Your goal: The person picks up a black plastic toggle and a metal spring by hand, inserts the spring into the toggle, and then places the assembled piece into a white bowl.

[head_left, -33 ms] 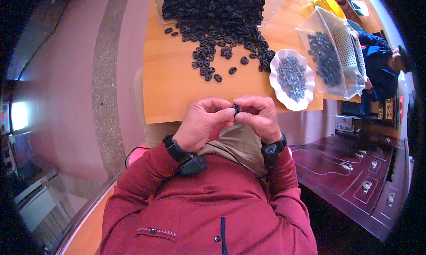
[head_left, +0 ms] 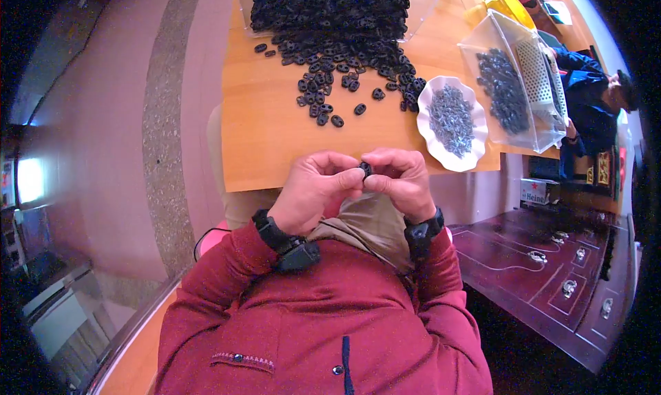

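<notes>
Just off the table's near edge, a small black oval cord lock with holes is pinched between both hands. My left hand grips it by thumb and forefinger from the left. From the right, my right hand closes its thumb and fingertips on the same piece, partly covering it. Beyond them, loose black cord locks spill over the wooden table from a large heap in a clear container. Right of these stands a white scalloped dish of tiny silvery parts, too small to make out.
A clear plastic bin with dark parts stands right of the dish, beside a perforated light basket. A yellow container is farther back. Another person in dark clothes sits at far right. A dark red panelled surface lies lower right.
</notes>
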`<state>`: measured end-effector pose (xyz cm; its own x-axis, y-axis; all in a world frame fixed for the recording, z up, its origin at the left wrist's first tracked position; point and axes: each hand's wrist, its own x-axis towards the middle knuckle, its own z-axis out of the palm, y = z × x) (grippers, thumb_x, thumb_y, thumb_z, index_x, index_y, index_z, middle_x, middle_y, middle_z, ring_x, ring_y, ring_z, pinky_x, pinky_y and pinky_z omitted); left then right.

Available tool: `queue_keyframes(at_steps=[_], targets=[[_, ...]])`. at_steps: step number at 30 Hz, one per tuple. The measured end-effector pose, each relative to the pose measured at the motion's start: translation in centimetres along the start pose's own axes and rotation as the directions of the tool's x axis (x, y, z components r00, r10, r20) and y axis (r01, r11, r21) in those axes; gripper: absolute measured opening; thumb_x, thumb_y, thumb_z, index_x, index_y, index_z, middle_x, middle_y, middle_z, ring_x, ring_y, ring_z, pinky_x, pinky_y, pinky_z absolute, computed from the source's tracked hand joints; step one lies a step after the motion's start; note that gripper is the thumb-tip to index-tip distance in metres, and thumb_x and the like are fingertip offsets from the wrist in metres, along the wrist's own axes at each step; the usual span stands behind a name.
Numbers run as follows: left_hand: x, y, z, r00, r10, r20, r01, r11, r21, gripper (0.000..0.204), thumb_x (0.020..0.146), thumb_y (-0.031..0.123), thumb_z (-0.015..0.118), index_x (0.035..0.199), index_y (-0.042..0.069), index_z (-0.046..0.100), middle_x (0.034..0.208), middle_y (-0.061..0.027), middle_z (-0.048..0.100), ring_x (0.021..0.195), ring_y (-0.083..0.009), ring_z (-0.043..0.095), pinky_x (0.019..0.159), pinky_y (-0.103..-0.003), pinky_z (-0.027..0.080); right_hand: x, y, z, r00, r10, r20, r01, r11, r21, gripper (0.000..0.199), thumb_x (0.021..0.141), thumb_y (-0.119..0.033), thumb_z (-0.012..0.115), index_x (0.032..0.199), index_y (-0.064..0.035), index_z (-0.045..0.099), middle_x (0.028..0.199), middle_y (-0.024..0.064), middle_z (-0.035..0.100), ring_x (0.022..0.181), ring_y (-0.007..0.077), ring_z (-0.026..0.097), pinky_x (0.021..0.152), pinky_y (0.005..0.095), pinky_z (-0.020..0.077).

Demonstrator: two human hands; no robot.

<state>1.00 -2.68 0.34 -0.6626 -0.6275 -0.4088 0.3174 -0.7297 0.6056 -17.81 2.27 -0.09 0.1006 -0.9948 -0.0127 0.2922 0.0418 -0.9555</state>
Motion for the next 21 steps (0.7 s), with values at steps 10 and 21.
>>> queue_keyframes(at_steps=[10, 21], targets=[[0.8, -0.2, -0.4, 0.998, 0.056, 0.022, -0.056, 0.998, -0.015, 0.019, 0.087, 0.01, 0.067, 0.102, 0.0, 0.06, 0.088, -0.0059, 0.066, 0.073, -0.0116, 0.063, 0.066, -0.023, 0.053, 0.5, -0.8, 1.0, 0.995, 0.07, -0.074, -0.075, 0.995, -0.066, 0.03, 0.083, 0.0, 0.067, 0.111, 0.004, 0.06, 0.097, 0.0078, 0.067, 0.085, 0.0135, 0.065, 0.076, 0.0263, 0.0534], [0.1, -0.3, -0.2, 0.995, 0.091, -0.034, -0.089, 0.995, 0.054, 0.019, 0.089, 0.014, 0.066, 0.102, 0.002, 0.06, 0.086, -0.0028, 0.063, 0.076, -0.0116, 0.064, 0.07, -0.025, 0.055, -0.7, -5.9, -2.1, 0.875, -0.263, -0.406, 0.013, 0.851, -0.525, 0.027, 0.084, 0.005, 0.061, 0.111, 0.004, 0.061, 0.089, 0.0068, 0.064, 0.075, 0.0142, 0.064, 0.068, 0.0258, 0.0541]])
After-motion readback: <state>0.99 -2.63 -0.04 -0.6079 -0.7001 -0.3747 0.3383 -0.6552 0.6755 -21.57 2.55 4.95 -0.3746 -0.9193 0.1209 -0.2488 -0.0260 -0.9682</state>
